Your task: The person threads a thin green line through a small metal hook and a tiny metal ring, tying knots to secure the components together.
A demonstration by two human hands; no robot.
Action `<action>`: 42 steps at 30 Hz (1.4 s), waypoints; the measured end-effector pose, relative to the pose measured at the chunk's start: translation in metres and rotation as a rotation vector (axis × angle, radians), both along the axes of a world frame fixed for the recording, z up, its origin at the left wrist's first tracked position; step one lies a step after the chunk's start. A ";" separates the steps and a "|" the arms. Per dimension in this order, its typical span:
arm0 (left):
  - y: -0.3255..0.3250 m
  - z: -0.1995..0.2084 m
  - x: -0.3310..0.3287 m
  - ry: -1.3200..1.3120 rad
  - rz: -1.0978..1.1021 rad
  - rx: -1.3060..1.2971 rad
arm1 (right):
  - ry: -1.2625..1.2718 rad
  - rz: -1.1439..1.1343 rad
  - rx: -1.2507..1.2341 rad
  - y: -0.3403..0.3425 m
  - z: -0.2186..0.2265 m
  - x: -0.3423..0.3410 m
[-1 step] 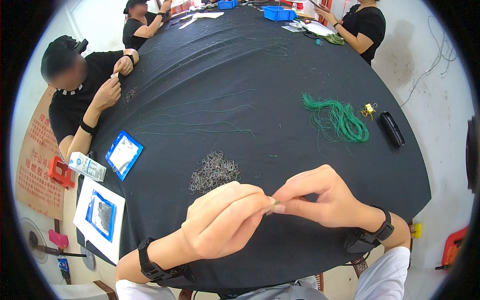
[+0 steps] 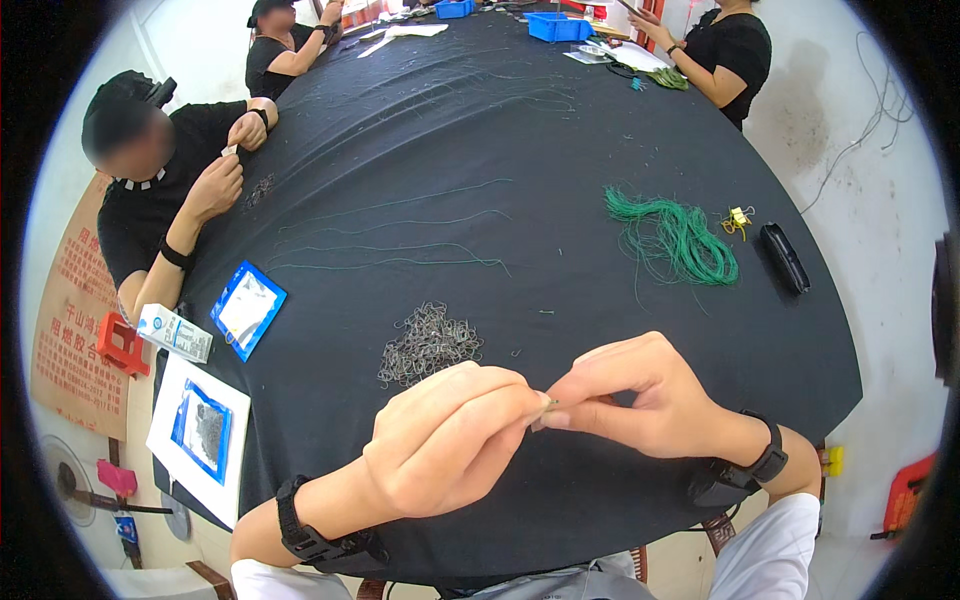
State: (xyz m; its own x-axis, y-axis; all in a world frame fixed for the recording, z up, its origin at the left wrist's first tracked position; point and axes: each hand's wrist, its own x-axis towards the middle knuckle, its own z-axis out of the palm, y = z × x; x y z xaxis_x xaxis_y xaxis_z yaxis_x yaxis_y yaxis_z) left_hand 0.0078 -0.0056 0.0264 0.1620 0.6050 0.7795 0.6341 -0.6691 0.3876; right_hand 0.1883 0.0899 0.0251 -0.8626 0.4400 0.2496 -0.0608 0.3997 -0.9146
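Note:
Near the front of the black-covered table, my left hand (image 2: 455, 440) and my right hand (image 2: 645, 395) meet with their fingertips pinched together. Both are closed on something tiny with a dark green speck, mostly hidden by the fingers; its kind cannot be made out. Just beyond my left hand lies a pile of small bent metal hooks (image 2: 430, 345). Past my right hand is a loose bundle of green thread (image 2: 685, 245). Single green threads (image 2: 400, 262) stretch across the cloth at the middle left.
Blue-edged packets (image 2: 248, 310), a white box (image 2: 175, 333) and a white board (image 2: 230, 468) are on the left. A black case (image 2: 784, 258) and yellow clip (image 2: 738, 218) lie right. Co-workers sit around the table, the nearest (image 2: 150, 190) at left; a blue bin (image 2: 558, 28) stands far off.
My right hand has dipped very slightly, and the pinched fingertips have shifted a little. Everything else looks the same.

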 end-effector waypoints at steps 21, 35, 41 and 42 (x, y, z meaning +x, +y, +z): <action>0.003 -0.002 0.000 0.136 0.004 0.099 | 0.197 -0.255 0.683 0.006 0.010 -0.003; 0.005 -0.004 -0.001 0.080 0.055 0.069 | 0.068 -0.066 0.413 -0.003 0.002 -0.002; 0.008 -0.007 0.001 0.099 0.110 0.069 | 0.138 -0.282 0.998 -0.014 0.011 -0.001; 0.008 -0.007 0.000 0.116 0.080 0.066 | 0.138 -0.282 0.998 -0.013 0.012 0.001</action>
